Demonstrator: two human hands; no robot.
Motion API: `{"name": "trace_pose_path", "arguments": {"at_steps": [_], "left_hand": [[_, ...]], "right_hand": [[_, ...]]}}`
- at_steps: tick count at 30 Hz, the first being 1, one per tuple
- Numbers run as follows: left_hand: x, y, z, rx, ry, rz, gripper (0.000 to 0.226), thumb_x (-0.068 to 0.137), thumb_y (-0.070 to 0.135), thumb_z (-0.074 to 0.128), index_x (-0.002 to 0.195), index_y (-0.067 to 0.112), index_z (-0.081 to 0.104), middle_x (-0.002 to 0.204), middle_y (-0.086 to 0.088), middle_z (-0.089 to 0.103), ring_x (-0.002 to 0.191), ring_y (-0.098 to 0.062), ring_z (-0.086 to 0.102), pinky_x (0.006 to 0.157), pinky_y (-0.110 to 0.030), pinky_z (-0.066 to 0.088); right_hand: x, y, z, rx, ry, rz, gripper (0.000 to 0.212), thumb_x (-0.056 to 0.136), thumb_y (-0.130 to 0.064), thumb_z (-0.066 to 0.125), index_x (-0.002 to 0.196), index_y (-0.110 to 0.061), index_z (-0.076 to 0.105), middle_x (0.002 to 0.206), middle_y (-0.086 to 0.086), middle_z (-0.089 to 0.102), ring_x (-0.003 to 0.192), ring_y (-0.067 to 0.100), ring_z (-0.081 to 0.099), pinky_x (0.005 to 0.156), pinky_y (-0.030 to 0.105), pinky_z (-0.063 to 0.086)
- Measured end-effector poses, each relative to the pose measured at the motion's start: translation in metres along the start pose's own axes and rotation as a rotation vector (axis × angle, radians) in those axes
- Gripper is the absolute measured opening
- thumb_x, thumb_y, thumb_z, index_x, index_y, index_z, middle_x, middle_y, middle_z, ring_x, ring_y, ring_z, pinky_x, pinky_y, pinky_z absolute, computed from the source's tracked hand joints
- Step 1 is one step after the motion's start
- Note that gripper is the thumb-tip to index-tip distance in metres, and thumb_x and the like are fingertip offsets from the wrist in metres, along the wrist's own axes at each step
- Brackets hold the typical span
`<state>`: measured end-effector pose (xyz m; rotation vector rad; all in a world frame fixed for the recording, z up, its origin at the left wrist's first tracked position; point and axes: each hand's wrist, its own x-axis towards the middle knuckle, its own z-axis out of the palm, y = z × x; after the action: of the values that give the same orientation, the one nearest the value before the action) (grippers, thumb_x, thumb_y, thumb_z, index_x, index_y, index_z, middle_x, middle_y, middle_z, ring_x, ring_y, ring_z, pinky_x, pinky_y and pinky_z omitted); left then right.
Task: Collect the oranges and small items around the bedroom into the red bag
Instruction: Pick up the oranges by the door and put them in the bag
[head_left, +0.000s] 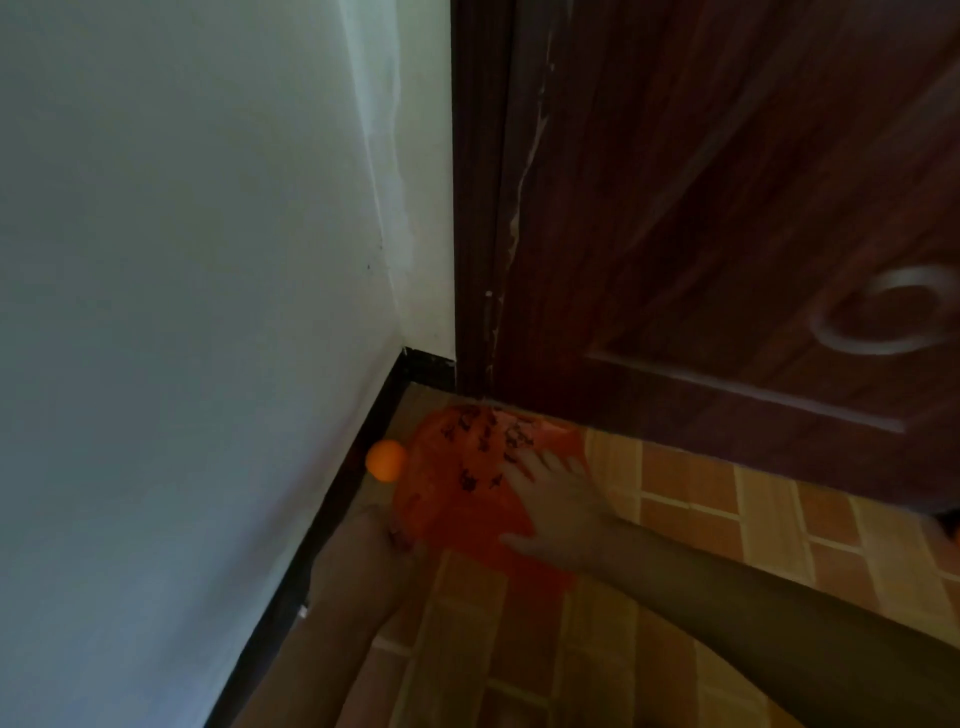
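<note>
The red bag (457, 478), thin plastic with dark print, lies on the floor in the corner by the door. One orange (385, 460) sits against the dark skirting board just left of the bag. My right hand (558, 506) lies flat on the bag with fingers spread and straight. My left hand (376, 540) is at the bag's lower left edge and appears to grip the plastic; its fingers are blurred and partly hidden.
A white wall (182, 312) with a dark skirting board (332, 519) runs along the left. A dark brown wooden door (727, 234) closes the corner on the right. The floor (701, 519) is orange-brown brick-pattern tile.
</note>
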<state>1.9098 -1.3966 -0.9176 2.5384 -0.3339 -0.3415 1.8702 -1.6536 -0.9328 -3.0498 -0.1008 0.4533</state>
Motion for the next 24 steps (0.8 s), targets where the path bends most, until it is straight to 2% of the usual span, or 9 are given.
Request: {"name": "trace_pose_path", "arguments": {"at_steps": [3, 6, 8, 12, 16, 18, 20, 21, 24], "left_hand": [[-0.002, 0.003, -0.007, 0.042, 0.053, 0.001, 0.035, 0.086, 0.040, 0.073, 0.066, 0.024, 0.049, 0.065, 0.004, 0.050, 0.053, -0.009, 0.048, 0.049, -0.023, 0.032], [-0.005, 0.008, -0.022, -0.026, 0.125, 0.066, 0.032, 0.076, 0.048, 0.058, 0.060, 0.026, 0.041, 0.068, 0.002, 0.047, 0.053, -0.013, 0.045, 0.049, -0.030, 0.034], [-0.006, 0.007, -0.027, -0.038, 0.125, 0.064, 0.032, 0.069, 0.048, 0.052, 0.057, 0.020, 0.041, 0.068, 0.001, 0.046, 0.052, -0.018, 0.046, 0.050, -0.034, 0.036], [-0.008, 0.009, -0.029, -0.064, 0.102, 0.041, 0.027, 0.062, 0.036, 0.055, 0.049, 0.025, 0.033, 0.066, 0.002, 0.043, 0.051, -0.017, 0.043, 0.051, -0.028, 0.031], [-0.005, 0.023, -0.030, -0.114, 0.128, 0.117, 0.026, 0.062, 0.026, 0.062, 0.062, 0.033, 0.037, 0.075, 0.005, 0.042, 0.057, -0.010, 0.042, 0.052, -0.028, 0.028], [0.001, 0.025, -0.025, -0.120, 0.162, 0.192, 0.029, 0.066, 0.015, 0.071, 0.082, 0.031, 0.052, 0.095, 0.007, 0.048, 0.074, -0.005, 0.049, 0.057, -0.031, 0.041], [0.006, 0.026, -0.018, -0.050, 0.173, 0.322, 0.047, 0.072, 0.012, 0.065, 0.116, 0.028, 0.063, 0.126, 0.005, 0.050, 0.108, -0.010, 0.054, 0.082, -0.035, 0.052], [0.009, 0.028, -0.013, -0.017, 0.141, 0.394, 0.058, 0.073, 0.015, 0.055, 0.129, 0.030, 0.061, 0.140, 0.001, 0.048, 0.124, -0.018, 0.050, 0.094, -0.040, 0.050], [0.014, 0.039, 0.007, 0.084, -0.070, 0.456, 0.074, 0.073, 0.032, 0.033, 0.142, 0.043, 0.055, 0.160, 0.002, 0.038, 0.149, -0.028, 0.032, 0.109, -0.049, 0.043]], "right_hand": [[0.020, -0.006, 0.023, -0.019, -0.087, -0.071, 0.094, 0.094, -0.052, 0.063, 0.163, -0.031, 0.002, 0.171, 0.009, -0.002, 0.157, 0.035, 0.001, 0.123, 0.061, 0.012], [0.029, -0.005, 0.040, -0.098, -0.179, -0.079, 0.099, 0.094, -0.010, 0.064, 0.163, -0.033, -0.004, 0.171, 0.009, -0.016, 0.157, 0.038, -0.011, 0.123, 0.065, 0.009], [0.030, -0.001, 0.050, -0.081, -0.215, -0.054, 0.106, 0.088, 0.008, 0.062, 0.164, -0.033, 0.000, 0.171, 0.008, -0.017, 0.157, 0.039, -0.004, 0.121, 0.064, 0.018], [0.026, 0.011, 0.060, -0.032, -0.184, -0.095, 0.088, 0.090, 0.008, 0.058, 0.161, -0.028, 0.023, 0.168, 0.008, 0.009, 0.143, 0.036, 0.034, 0.100, 0.051, 0.051], [0.021, 0.018, 0.061, 0.220, -0.027, -0.087, 0.062, 0.092, 0.003, 0.051, 0.148, -0.025, 0.051, 0.157, 0.003, 0.036, 0.135, 0.028, 0.047, 0.099, 0.039, 0.049], [0.018, 0.021, 0.058, 0.405, 0.103, -0.084, 0.047, 0.091, 0.001, 0.053, 0.132, -0.021, 0.065, 0.143, 0.000, 0.049, 0.127, 0.023, 0.054, 0.095, 0.031, 0.048], [0.014, 0.020, 0.048, 0.636, 0.198, -0.070, 0.035, 0.091, 0.004, 0.055, 0.114, -0.013, 0.075, 0.126, 0.000, 0.059, 0.115, 0.017, 0.059, 0.091, 0.020, 0.042], [0.012, 0.019, 0.042, 0.783, 0.218, -0.046, 0.034, 0.090, 0.007, 0.054, 0.108, -0.010, 0.077, 0.119, 0.001, 0.063, 0.110, 0.014, 0.060, 0.089, 0.017, 0.042], [0.005, 0.019, 0.035, 1.219, 0.188, 0.083, 0.039, 0.090, 0.013, 0.053, 0.097, -0.015, 0.079, 0.103, 0.009, 0.075, 0.093, 0.022, 0.071, 0.078, 0.033, 0.056]]}}
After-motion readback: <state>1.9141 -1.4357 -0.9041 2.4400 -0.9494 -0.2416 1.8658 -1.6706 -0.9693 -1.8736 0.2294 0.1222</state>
